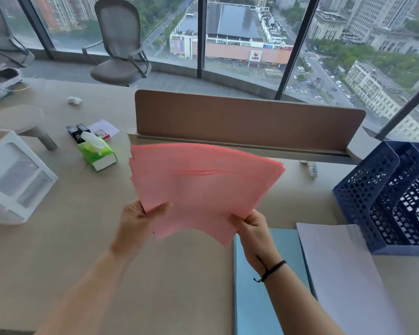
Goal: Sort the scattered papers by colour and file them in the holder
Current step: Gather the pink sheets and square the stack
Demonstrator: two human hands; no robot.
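Right now you hold a stack of pink papers up off the desk with both hands, in front of the brown divider panel. Your left hand grips the stack's lower left corner, thumb on the near face and the fingers curled behind the sheets. Your right hand pinches the lower right edge, thumb on top, and a black band sits round that wrist. The sheets are slightly fanned, their edges not lined up, and a shallow crease runs across the upper middle.

Below your right forearm a light blue pile lies flat on the desk, and just beside it on the right lies a white pile, the two touching or overlapping along their long edges. Past the white pile, at the right edge of the desk, stands the dark blue perforated holder; whether anything stands in its compartments you cannot tell from this angle.

On the left of the desk sit a green tissue pack with a tissue poking out, a white plastic drawer box and a crumpled tissue farther back. Near the divider's right end lies a small white tube. Behind the desk a grey mesh chair stands by the windows.
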